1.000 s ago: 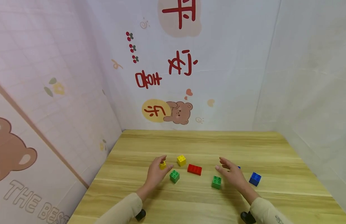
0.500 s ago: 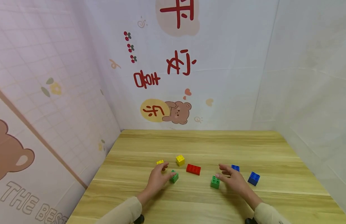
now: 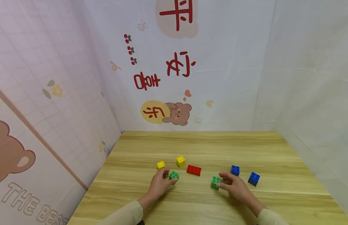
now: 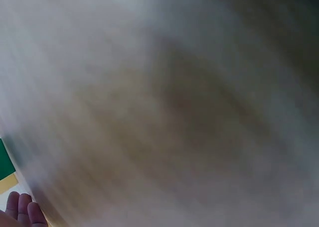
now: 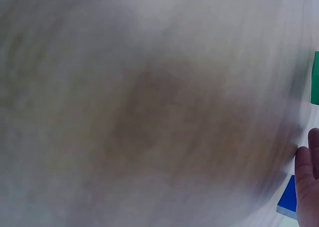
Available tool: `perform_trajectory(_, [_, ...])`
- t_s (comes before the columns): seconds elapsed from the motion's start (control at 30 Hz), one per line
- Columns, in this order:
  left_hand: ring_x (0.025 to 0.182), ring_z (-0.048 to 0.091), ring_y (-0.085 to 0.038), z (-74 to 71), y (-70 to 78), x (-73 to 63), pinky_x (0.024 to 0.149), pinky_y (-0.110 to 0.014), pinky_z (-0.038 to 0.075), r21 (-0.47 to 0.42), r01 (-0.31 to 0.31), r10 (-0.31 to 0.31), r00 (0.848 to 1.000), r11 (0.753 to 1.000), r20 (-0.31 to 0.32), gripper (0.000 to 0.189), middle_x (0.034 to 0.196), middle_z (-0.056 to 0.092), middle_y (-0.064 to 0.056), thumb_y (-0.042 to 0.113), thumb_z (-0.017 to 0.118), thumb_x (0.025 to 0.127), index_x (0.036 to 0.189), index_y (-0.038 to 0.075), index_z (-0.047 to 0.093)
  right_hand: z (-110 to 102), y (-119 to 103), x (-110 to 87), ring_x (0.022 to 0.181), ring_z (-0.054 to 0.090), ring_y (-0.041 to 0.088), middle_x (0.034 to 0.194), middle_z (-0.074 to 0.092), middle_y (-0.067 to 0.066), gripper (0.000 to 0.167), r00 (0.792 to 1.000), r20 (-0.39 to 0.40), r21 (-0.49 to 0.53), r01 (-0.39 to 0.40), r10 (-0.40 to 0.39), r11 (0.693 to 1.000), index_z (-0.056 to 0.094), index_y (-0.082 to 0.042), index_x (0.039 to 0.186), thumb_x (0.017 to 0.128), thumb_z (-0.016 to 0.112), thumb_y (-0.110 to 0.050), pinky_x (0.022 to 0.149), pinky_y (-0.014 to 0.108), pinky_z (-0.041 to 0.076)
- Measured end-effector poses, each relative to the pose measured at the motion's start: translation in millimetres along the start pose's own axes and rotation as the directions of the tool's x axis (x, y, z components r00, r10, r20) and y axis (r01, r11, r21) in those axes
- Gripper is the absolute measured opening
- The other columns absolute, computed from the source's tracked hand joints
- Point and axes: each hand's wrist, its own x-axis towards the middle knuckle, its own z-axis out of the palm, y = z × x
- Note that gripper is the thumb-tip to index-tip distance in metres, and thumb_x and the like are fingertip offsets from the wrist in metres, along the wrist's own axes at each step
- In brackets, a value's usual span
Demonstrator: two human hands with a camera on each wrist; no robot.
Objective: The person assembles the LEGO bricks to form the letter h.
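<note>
My left hand (image 3: 159, 182) is around the left green toy brick (image 3: 174, 175), its thumb overlapping the near side and its loosely bent fingers at the far left. In the left wrist view, a gap shows between those fingers (image 4: 22, 207) and a green brick at the edge. My right hand (image 3: 235, 186) is beside the right green brick (image 3: 215, 182), thumb over its near right corner, other fingers reaching past its far side. Fingers (image 5: 304, 162) in the right wrist view lie apart from the green brick, with a blue brick (image 5: 287, 197) close by.
Two yellow bricks (image 3: 181, 161) and a flat red brick (image 3: 194, 170) lie beyond the left hand and between the hands. Two blue bricks (image 3: 254, 178) sit right of and behind the right hand. The wooden table (image 3: 202, 143) meets printed cloth walls at its back.
Both hands have drawn back toward me and come down to the green bricks. The left yellow brick and the nearer blue brick, partly covered before, show more fully now.
</note>
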Motion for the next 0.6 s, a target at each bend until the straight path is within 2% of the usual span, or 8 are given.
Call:
perform_trajectory(0.13, [0.109, 0.06, -0.032, -0.8, -0.8, -0.2, 0.093, -0.049, 0.049, -0.001, -0.002, 0.002, 1.0, 1.0, 0.012, 0.055, 0.116, 0.061, -0.015, 0.034, 0.083, 0.081, 0.115, 0.001, 0.056, 3.4, 0.6, -0.8, 0.106, 0.063, 0.025, 0.118, 0.067, 0.009, 0.053, 1.0, -0.004, -0.052, 0.016, -0.016, 0.999, 0.064, -0.003, 0.125, 0.082, 0.082, -0.029, 0.087, 0.038, 0.053])
perform_trajectory(0.3, [0.106, 0.06, -0.03, -1.7, 0.5, 0.1, 0.092, -0.048, 0.049, 0.025, -0.033, 0.033, 0.999, 0.999, 0.016, 0.05, 0.111, 0.061, -0.011, 0.033, 0.084, 0.081, 0.109, 0.004, 0.055, 6.5, 0.5, -0.9, 0.102, 0.061, 0.018, 0.111, 0.067, 0.002, 0.046, 0.999, -0.045, -0.099, 0.013, -0.018, 0.995, 0.068, -0.008, 0.118, 0.08, 0.084, -0.027, 0.085, 0.033, 0.05])
perform_trajectory(0.43, [0.102, 0.059, -0.027, -2.3, 0.7, 0.4, 0.089, -0.048, 0.049, 0.048, -0.041, 0.041, 0.999, 0.998, 0.016, 0.043, 0.108, 0.061, -0.009, 0.031, 0.083, 0.082, 0.104, 0.007, 0.055, 8.3, 2.7, 1.2, 0.097, 0.062, 0.016, 0.106, 0.068, 0.001, 0.042, 0.998, -0.057, -0.106, 0.013, -0.019, 0.994, 0.068, -0.007, 0.115, 0.08, 0.084, -0.024, 0.081, 0.029, 0.05])
perform_trajectory(0.6, [0.097, 0.057, -0.023, -3.9, 0.7, 1.4, 0.085, -0.044, 0.048, 0.066, -0.051, 0.049, 0.999, 0.997, 0.023, 0.037, 0.105, 0.061, -0.006, 0.03, 0.082, 0.083, 0.102, 0.008, 0.058, 8.8, 2.7, 3.7, 0.095, 0.064, 0.017, 0.105, 0.069, 0.002, 0.041, 0.999, -0.032, -0.102, 0.031, -0.034, 0.994, 0.068, -0.005, 0.116, 0.081, 0.083, -0.021, 0.077, 0.027, 0.051])
